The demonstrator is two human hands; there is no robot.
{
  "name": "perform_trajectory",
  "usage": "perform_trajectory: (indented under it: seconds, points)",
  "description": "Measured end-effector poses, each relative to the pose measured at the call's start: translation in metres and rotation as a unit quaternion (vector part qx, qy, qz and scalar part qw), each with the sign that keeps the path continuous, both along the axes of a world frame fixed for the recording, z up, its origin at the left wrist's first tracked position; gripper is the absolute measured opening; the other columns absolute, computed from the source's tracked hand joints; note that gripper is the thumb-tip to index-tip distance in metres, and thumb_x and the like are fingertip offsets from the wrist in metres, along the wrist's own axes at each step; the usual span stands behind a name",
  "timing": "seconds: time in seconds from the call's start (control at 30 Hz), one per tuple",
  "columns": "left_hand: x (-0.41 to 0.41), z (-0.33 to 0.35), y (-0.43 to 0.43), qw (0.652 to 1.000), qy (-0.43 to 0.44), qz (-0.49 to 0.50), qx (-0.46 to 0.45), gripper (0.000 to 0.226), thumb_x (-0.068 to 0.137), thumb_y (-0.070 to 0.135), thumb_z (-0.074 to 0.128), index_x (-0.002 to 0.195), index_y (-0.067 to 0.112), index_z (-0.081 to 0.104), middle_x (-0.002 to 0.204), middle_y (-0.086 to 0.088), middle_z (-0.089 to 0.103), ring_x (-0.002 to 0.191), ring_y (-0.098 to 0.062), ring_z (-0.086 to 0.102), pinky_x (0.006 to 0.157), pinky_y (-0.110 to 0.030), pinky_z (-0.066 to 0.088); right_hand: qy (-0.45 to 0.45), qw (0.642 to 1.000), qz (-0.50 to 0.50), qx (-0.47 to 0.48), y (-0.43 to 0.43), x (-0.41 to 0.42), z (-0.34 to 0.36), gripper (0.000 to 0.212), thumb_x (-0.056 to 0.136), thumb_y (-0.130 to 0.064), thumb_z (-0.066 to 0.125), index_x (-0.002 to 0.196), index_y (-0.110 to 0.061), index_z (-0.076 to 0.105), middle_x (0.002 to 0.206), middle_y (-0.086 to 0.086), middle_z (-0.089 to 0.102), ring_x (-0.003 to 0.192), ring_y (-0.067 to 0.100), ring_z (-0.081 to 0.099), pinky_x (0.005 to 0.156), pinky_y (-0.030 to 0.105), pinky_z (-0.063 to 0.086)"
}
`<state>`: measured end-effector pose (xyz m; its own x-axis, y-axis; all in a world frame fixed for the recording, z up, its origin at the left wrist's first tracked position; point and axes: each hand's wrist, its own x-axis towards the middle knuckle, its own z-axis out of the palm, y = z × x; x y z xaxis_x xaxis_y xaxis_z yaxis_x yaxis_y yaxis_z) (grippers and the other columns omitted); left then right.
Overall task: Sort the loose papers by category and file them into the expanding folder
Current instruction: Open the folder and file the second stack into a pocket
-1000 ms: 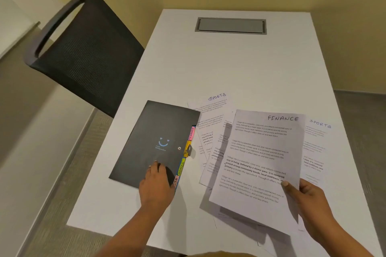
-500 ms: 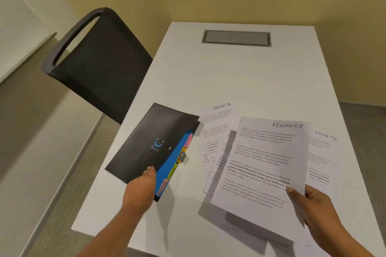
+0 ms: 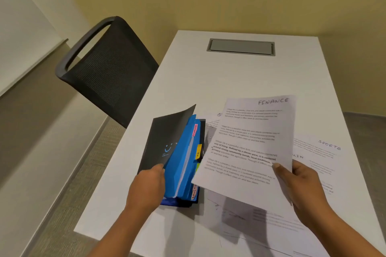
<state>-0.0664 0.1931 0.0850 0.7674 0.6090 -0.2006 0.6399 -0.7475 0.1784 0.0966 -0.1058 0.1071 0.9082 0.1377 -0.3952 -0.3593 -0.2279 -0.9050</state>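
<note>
While our left hand gripped the near edge of the black plastic cover, fingers curled round it and holding it lifted off the bright blue dividers, the expanding folder lay open on the white rectangular table, near its left edge. Small coloured label tabs, a pink one and a yellow one among them, stuck out along the dividers' right side; we could not read them surely.

Our right hand pinched the white printed sheet headed FINANCE at its lower right edge, thumb on top, and held it raised above the table, its left edge just beside the tabs. Beneath it, more loose white sheets lay spread on the table, and a white sheet headed SPORTS lay off to the right.

At the table's far end, a grey rectangular hatch sat flush in the top. A black mesh-backed chair stood at the table's left side.
</note>
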Motion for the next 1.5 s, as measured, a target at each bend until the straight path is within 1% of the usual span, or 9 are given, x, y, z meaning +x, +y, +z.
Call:
perform_trajectory:
  seconds: [0.27,0.5,0.6,0.83,1.0,1.2,1.3,1.4,1.5]
  points:
    - [-0.008,0.002,-0.033,0.999,-0.023,0.008,-0.042,0.031,0.097,0.038,0.048,0.123,0.022,0.055,0.107,0.003,0.069,0.094,-0.016,0.067,0.087,-0.023,0.052,-0.097,0.992,0.054,-0.061,0.049,0.003,0.02,0.012,0.095,-0.015,0.059,0.096,-0.024,0.068,0.086,-0.01,0.069,0.076,0.007,0.064,0.057,0.023,0.045]
    - [-0.012,0.009,-0.052,0.995,-0.077,0.024,-0.064,0.031,0.099,0.038,0.041,0.119,0.021,0.058,0.098,0.002,0.07,0.085,-0.015,0.067,0.077,-0.02,0.053,-0.124,0.983,0.1,-0.086,0.067,-0.007,0.019,0.014,0.097,-0.019,0.057,0.104,-0.027,0.065,0.084,-0.021,0.065,0.074,0.001,0.065,0.054,0.011,0.047]
    - [-0.01,0.011,-0.056,0.993,-0.088,0.024,-0.073,0.028,0.099,0.036,0.04,0.111,0.019,0.059,0.093,0.002,0.069,0.075,-0.012,0.062,0.071,-0.017,0.052,-0.123,0.981,0.118,-0.097,0.074,-0.012,0.019,0.014,0.097,-0.02,0.057,0.105,-0.027,0.066,0.085,-0.018,0.067,0.075,0.001,0.066,0.058,0.015,0.052]
    - [-0.003,0.021,-0.065,0.99,-0.085,0.042,-0.102,0.023,0.095,0.041,0.042,0.107,0.023,0.051,0.101,0.003,0.067,0.09,-0.019,0.067,0.08,-0.025,0.058,-0.131,0.962,0.186,-0.153,0.08,-0.026,0.018,0.014,0.098,-0.019,0.054,0.091,-0.03,0.061,0.078,-0.021,0.059,0.068,-0.004,0.059,0.048,0.007,0.044]
    - [-0.002,0.022,-0.068,0.989,-0.079,0.033,-0.119,0.028,0.094,0.045,0.037,0.109,0.025,0.051,0.097,0.004,0.067,0.079,-0.015,0.065,0.069,-0.019,0.057,-0.118,0.942,0.25,-0.193,0.089,-0.024,0.018,0.011,0.098,-0.021,0.053,0.095,-0.022,0.063,0.088,-0.008,0.066,0.071,0.001,0.06,0.054,0.013,0.046]
    - [-0.006,0.024,-0.073,0.99,-0.067,0.017,-0.125,0.027,0.097,0.039,0.036,0.113,0.024,0.051,0.101,0.003,0.067,0.078,-0.013,0.06,0.068,-0.018,0.053,-0.096,0.914,0.325,-0.221,0.117,-0.016,0.016,0.03,0.097,-0.022,0.054,0.125,-0.01,0.061,0.118,0.005,0.067,0.093,0.019,0.064,0.068,0.023,0.054]
    - [-0.004,0.025,-0.077,0.989,-0.066,0.016,-0.133,0.027,0.098,0.04,0.036,0.114,0.024,0.05,0.106,0.003,0.065,0.082,-0.014,0.061,0.074,-0.02,0.056,-0.078,0.913,0.33,-0.226,0.131,-0.022,0.006,0.032,0.096,-0.023,0.058,0.125,-0.009,0.059,0.122,0.008,0.066,0.101,0.023,0.065,0.083,0.033,0.057]
    - [0.0,0.027,-0.08,0.989,-0.069,0.011,-0.128,0.024,0.098,0.037,0.041,0.113,0.021,0.052,0.11,0.0,0.066,0.09,-0.019,0.065,0.078,-0.024,0.056,-0.084,0.916,0.307,-0.245,0.141,-0.03,-0.001,0.037,0.091,-0.025,0.065,0.124,-0.012,0.055,0.122,0.005,0.063,0.108,0.024,0.063,0.088,0.027,0.051]
    - [0.001,0.028,-0.078,0.99,-0.083,0.012,-0.11,0.024,0.098,0.034,0.042,0.11,0.017,0.055,0.101,-0.001,0.068,0.079,-0.017,0.061,0.078,-0.026,0.052,-0.107,0.928,0.275,-0.228,0.146,-0.042,0.0,0.053,0.089,-0.024,0.068,0.136,-0.02,0.045,0.13,0.003,0.059,0.117,0.021,0.059,0.093,0.028,0.05]
